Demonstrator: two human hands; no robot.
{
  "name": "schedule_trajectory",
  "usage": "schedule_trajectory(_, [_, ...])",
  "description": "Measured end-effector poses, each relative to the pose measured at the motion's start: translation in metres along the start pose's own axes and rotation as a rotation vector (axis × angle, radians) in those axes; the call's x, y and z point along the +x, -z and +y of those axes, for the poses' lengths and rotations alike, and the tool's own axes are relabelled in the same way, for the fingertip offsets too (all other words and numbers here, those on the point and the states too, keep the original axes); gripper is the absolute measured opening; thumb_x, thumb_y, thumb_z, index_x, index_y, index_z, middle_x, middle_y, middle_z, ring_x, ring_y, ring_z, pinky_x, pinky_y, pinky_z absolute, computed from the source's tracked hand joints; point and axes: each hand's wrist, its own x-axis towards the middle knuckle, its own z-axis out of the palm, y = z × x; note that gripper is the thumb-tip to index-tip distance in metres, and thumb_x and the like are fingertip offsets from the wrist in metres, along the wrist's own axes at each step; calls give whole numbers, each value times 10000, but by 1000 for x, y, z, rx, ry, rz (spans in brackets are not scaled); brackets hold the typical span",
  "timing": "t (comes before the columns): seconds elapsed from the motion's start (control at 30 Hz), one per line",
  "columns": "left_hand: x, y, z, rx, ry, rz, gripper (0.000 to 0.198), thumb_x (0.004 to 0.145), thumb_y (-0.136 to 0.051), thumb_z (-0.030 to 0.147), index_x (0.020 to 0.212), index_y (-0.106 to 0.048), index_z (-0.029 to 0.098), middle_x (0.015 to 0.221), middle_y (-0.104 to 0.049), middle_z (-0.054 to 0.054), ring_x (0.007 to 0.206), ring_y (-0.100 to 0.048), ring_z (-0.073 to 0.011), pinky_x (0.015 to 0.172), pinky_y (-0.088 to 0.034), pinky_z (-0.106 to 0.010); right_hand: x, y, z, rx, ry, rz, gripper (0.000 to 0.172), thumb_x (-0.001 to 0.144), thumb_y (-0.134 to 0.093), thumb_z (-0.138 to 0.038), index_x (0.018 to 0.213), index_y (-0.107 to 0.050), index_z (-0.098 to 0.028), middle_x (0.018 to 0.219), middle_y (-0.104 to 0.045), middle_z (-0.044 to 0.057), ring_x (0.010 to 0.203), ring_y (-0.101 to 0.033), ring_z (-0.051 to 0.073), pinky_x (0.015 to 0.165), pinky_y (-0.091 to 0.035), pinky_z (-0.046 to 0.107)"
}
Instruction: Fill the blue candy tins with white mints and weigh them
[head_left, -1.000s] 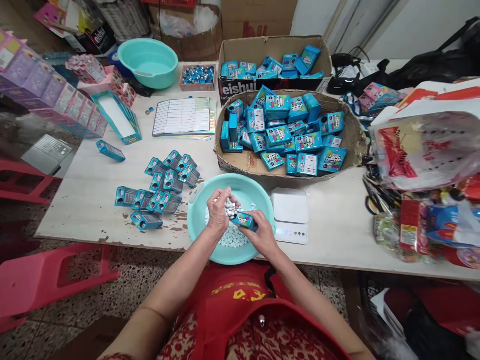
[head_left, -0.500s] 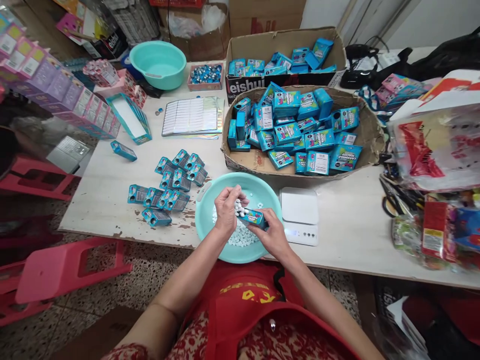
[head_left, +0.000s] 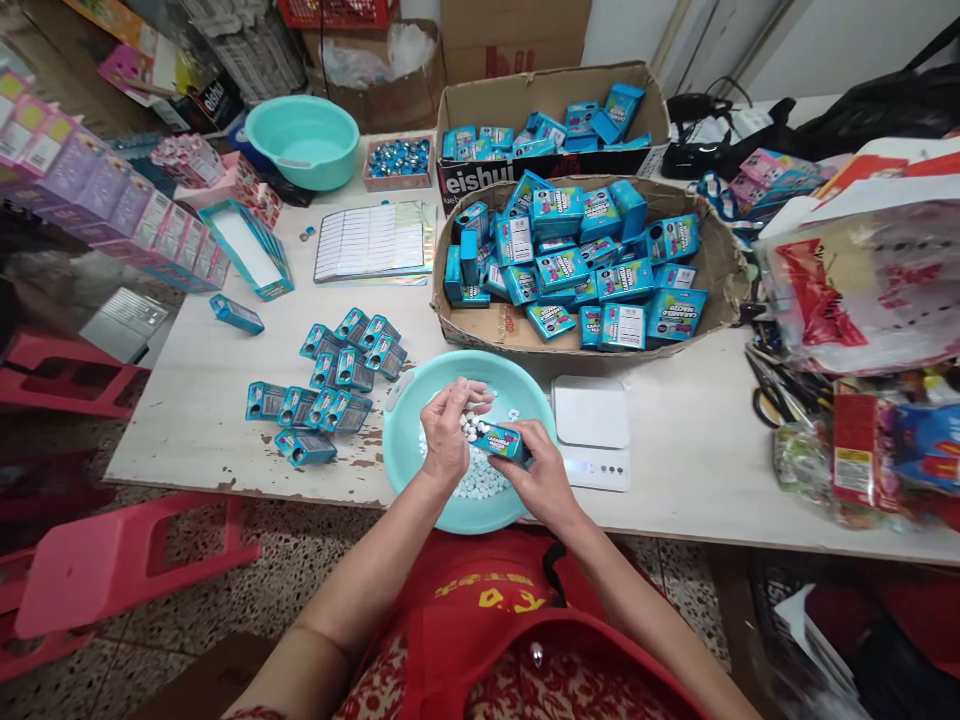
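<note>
My left hand is cupped around several small white candies, close against the end of a small blue candy box. The box lies tilted in my right hand, its fingers wrapped round the far end. Both hands are over a turquoise basin with more loose white candies at its bottom. To the left on the table stand several similar blue boxes with round holes in their ends. A white digital scale sits right of the basin.
A cut-down cardboard box full of blue boxes lies behind the basin, another carton beyond it. A second turquoise basin, label sheets and a tray of blue-silver pieces are at the back. Scissors lie right.
The view has shifted slightly, so the whole scene sits a little further left. My hands keep nearly the same hold, the candies still at the box's end.
</note>
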Motion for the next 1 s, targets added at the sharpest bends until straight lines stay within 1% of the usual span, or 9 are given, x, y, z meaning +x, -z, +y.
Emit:
schedule_trajectory(0.2, [-4,-1,-5,40,-22,-56,311,753,-658,438,635,-597,158,660,-621,-10,571,-621,-128,596,-513,-260,2,-2,-1,12,-5,23,316,748,-661,-196,1057,-618,-247,990,-576,48,976,-562,229,889,-461,398])
schedule_trajectory(0.3, [-8,-3,-3,68,-59,-156,347,771,-647,425,563,-578,156,678,-610,-22,591,-613,-133,614,-501,-274,3,-1,1,24,-8,41,325,740,-670,-211,1059,-624,-252,993,-583,43,971,-570,226,889,-466,395])
schedule_trajectory(0.4, [2,5,-2,85,-84,-177,378,805,-601,456,562,-570,169,615,-558,-9,537,-560,-121,563,-456,-266,5,3,9,47,-4,43,307,738,-689,-246,1040,-630,-249,993,-591,44,975,-577,226,897,-467,400])
schedule_trajectory(0.47, [18,18,-11,151,-107,-96,416,834,-535,506,577,-546,179,571,-508,4,500,-509,-114,533,-423,-258,4,7,18,63,6,92,302,738,-702,-274,1027,-622,-242,1006,-595,51,984,-576,230,902,-466,411])
schedule_trajectory(0.57, [41,42,-46,541,-158,-89,412,847,-467,533,639,-559,189,620,-536,-14,598,-533,-148,618,-446,-285,1,8,37,67,23,256,325,753,-696,-312,1049,-586,-232,1040,-583,66,1004,-569,232,912,-463,427])
schedule_trajectory(0.7, [32,51,-112,906,-188,-447,236,768,-593,428,800,-649,201,898,-652,-71,908,-568,-237,879,-429,-392,-3,0,58,30,43,426,341,771,-669,-353,1058,-546,-217,1019,-563,72,988,-571,227,901,-472,427])
schedule_trajectory(0.8, [5,51,-136,1239,-235,-793,285,847,-504,379,1009,-635,185,1082,-621,-114,1018,-529,-271,918,-397,-432,-3,-6,63,-26,51,440,321,789,-646,-342,1064,-538,-216,1009,-563,72,970,-573,221,889,-476,419])
schedule_trajectory(0.87, [-6,62,-132,1444,-254,-996,335,895,-433,403,1075,-609,183,1121,-593,-122,1019,-518,-271,877,-409,-423,-2,-7,64,-52,67,439,304,799,-641,-327,1064,-543,-215,1011,-565,72,970,-571,217,886,-473,414])
schedule_trajectory(1.0, [-7,103,-95,1632,-238,-1331,349,907,-404,443,991,-631,191,990,-610,-108,931,-550,-253,799,-438,-383,0,-7,63,-89,71,447,294,805,-644,-332,1056,-549,-212,999,-570,68,968,-571,218,879,-475,407])
